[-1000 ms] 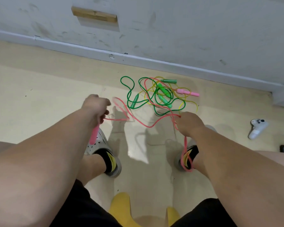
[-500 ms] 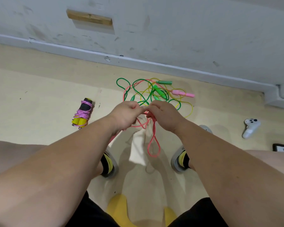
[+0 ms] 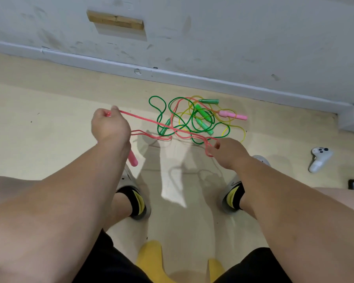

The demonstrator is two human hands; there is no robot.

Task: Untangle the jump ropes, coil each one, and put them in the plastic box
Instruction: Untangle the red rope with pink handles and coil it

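Left grip (image 3: 109, 127) clenched on thin pink plastic jump rope (image 3: 145, 119); pink handle (image 3: 132, 159) dangles below wrist. Rope stretches to right grip (image 3: 229, 152), pinching loops. Green-and-yellow rope tangle (image 3: 203, 115) on floor between.

No text, label, brand, number or sign can be read anywhere: none on the rope handles, the wall, the floor or the white controller (image 3: 320, 159).

Bright overhead light casts soft arm shadows and a white glare patch on the glossy beige floor (image 3: 49, 139), while the wide lens bows the grey skirting strip (image 3: 213, 81) and edges blur slightly.
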